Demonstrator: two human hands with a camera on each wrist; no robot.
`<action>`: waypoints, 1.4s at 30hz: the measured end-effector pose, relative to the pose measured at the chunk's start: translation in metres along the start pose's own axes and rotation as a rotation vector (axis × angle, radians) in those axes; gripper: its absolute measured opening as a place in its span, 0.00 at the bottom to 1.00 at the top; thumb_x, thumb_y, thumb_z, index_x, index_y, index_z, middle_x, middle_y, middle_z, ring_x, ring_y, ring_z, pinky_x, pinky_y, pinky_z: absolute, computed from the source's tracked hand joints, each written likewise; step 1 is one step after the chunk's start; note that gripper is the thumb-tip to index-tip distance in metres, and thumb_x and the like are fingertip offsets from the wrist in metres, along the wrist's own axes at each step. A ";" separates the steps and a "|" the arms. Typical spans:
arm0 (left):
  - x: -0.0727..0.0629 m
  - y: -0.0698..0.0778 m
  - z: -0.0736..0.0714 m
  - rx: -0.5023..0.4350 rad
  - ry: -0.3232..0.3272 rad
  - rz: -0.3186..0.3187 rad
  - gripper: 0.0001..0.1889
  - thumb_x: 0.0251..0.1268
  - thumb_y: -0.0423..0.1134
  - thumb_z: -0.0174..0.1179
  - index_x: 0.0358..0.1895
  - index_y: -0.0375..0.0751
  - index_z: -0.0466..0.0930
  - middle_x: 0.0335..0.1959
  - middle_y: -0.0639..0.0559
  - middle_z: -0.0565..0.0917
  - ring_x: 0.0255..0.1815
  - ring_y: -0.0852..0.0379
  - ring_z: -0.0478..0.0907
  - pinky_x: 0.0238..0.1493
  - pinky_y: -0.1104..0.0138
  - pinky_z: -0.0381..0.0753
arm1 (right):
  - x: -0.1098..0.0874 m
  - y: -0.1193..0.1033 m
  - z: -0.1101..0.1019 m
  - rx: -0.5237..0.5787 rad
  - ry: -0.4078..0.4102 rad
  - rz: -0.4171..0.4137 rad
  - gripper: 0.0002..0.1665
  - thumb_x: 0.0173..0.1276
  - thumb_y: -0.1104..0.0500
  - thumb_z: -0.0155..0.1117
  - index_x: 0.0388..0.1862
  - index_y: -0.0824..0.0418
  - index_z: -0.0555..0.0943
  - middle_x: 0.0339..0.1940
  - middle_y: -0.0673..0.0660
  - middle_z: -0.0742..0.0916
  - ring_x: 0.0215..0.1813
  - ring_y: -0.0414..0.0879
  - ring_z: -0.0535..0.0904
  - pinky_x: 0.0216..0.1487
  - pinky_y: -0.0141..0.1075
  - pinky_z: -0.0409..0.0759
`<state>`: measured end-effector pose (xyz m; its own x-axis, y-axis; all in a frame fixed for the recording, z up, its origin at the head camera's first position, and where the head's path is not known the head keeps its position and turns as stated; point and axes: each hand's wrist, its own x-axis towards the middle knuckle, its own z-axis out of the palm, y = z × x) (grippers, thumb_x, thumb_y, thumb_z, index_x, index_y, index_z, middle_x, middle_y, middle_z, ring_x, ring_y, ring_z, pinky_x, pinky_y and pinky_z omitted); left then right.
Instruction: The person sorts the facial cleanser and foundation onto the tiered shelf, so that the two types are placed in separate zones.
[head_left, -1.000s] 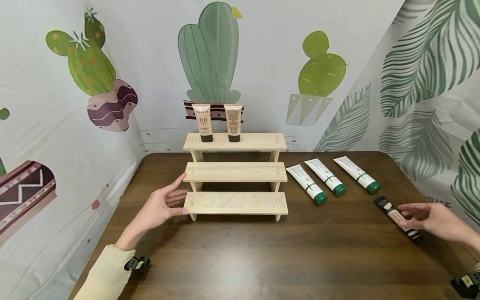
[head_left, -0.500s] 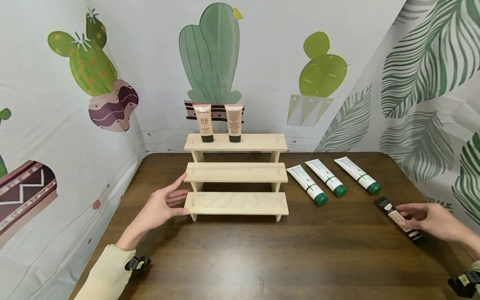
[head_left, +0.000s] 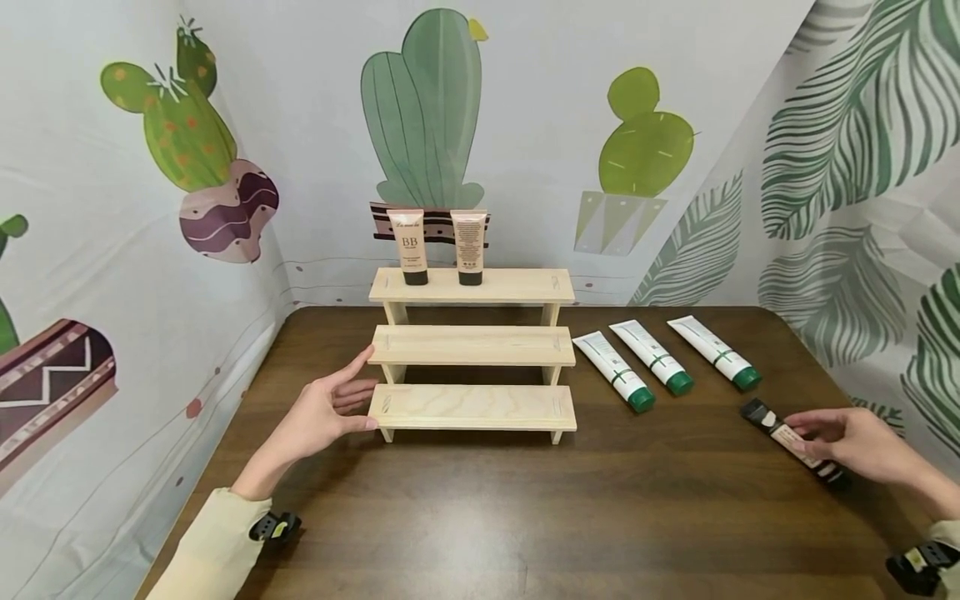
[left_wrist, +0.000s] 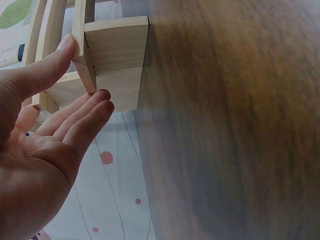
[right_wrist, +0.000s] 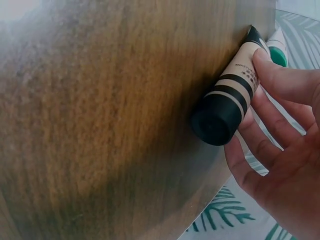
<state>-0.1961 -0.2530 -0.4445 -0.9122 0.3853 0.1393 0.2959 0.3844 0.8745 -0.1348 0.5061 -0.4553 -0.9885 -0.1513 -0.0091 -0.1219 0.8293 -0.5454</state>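
At the right of the head view, my right hand [head_left: 862, 446] pinches a black-and-beige cosmetic tube [head_left: 783, 435] between thumb and fingers. Its black cap [right_wrist: 217, 120] points toward the right wrist camera, close over the tabletop. My left hand [head_left: 315, 417] touches the left side of a three-tier wooden stand [head_left: 472, 406]. The thumb lies at the lowest tier's front corner and the forefinger at the middle tier's end; the other fingers [left_wrist: 95, 112] are nearly straight. Two beige BB cream tubes, one [head_left: 409, 247] on the left and another [head_left: 469, 247] beside it, stand cap-down on the top tier.
White tubes with green caps lie slanted right of the stand: one nearest it [head_left: 615, 372], one in the middle [head_left: 651, 357] and one farther right [head_left: 715, 352]. The dark wooden table [head_left: 480, 508] ends at a patterned cloth backdrop [head_left: 540, 125].
The black-and-beige tube has shifted slightly left in my right hand's pinch, its far end swinging a little toward me. My left hand keeps its place at the stand.
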 end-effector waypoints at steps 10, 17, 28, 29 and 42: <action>0.001 -0.002 0.000 0.000 0.003 0.004 0.58 0.53 0.24 0.80 0.85 0.58 0.57 0.63 0.30 0.82 0.63 0.38 0.82 0.62 0.54 0.84 | 0.004 -0.006 -0.004 -0.049 -0.049 0.017 0.22 0.61 0.69 0.76 0.54 0.79 0.84 0.41 0.65 0.91 0.33 0.30 0.82 0.30 0.31 0.84; 0.000 -0.002 0.000 0.006 0.003 0.009 0.58 0.54 0.24 0.79 0.86 0.56 0.56 0.63 0.30 0.82 0.63 0.38 0.82 0.62 0.53 0.84 | 0.008 -0.010 -0.008 -0.030 -0.106 0.084 0.24 0.64 0.69 0.75 0.56 0.81 0.82 0.43 0.65 0.90 0.33 0.34 0.83 0.31 0.32 0.85; -0.001 -0.001 0.000 0.006 0.004 0.004 0.58 0.54 0.25 0.79 0.86 0.56 0.56 0.63 0.29 0.81 0.63 0.38 0.82 0.61 0.54 0.84 | 0.010 -0.009 -0.009 -0.026 -0.136 0.072 0.23 0.63 0.70 0.75 0.54 0.82 0.82 0.41 0.61 0.90 0.34 0.33 0.82 0.32 0.32 0.85; -0.001 -0.001 0.000 0.007 0.003 0.004 0.58 0.54 0.25 0.79 0.86 0.56 0.56 0.63 0.30 0.81 0.63 0.38 0.82 0.61 0.55 0.84 | 0.011 -0.008 -0.009 -0.035 -0.139 0.070 0.23 0.63 0.69 0.75 0.53 0.81 0.82 0.41 0.61 0.90 0.34 0.32 0.81 0.32 0.32 0.84; 0.000 -0.002 0.000 0.005 0.002 0.003 0.58 0.53 0.23 0.79 0.86 0.56 0.56 0.63 0.29 0.81 0.63 0.38 0.82 0.61 0.53 0.84 | 0.010 -0.011 -0.009 -0.055 -0.178 0.064 0.22 0.68 0.60 0.76 0.50 0.77 0.86 0.38 0.57 0.91 0.35 0.31 0.81 0.34 0.30 0.82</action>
<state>-0.1968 -0.2539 -0.4458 -0.9119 0.3847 0.1432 0.3002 0.3870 0.8719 -0.1446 0.5002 -0.4417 -0.9633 -0.1864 -0.1930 -0.0691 0.8675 -0.4925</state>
